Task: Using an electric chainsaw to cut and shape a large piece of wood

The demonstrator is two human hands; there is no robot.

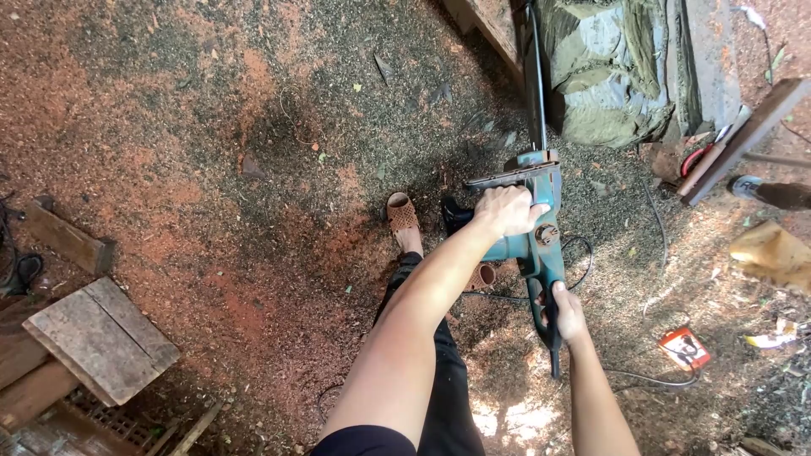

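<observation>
Forearms enter from the bottom edge of the head view, the left one crossing diagonally up toward the tool and the right one rising more steeply beside it. Right hand (568, 311) is closed in a full grip round the rear handle of the teal electric chainsaw (534, 245), fingers wrapped and pressed together on the dark handle. Left hand (505, 211) is closed over the front handle on top of the motor housing, knuckles up, also a tight wrap. Long axis of the saw runs nearly straight away from the body: rear handle nearest, housing between the two hands, guide bar (536, 80) extending beyond the left hand toward the top of the frame. Bar tip reaches the grey-green log (612, 76) and the timber edge beside it; contact cannot be confirmed. Left hand is therefore the nearer one to the bar and the log, right hand the nearer one to the body. Power cord (650, 378) trails from the rear handle across the sawdust-covered ground (211, 169) to the right. One sandalled foot (404, 221) stands left of the housing, well apart from the bar
</observation>
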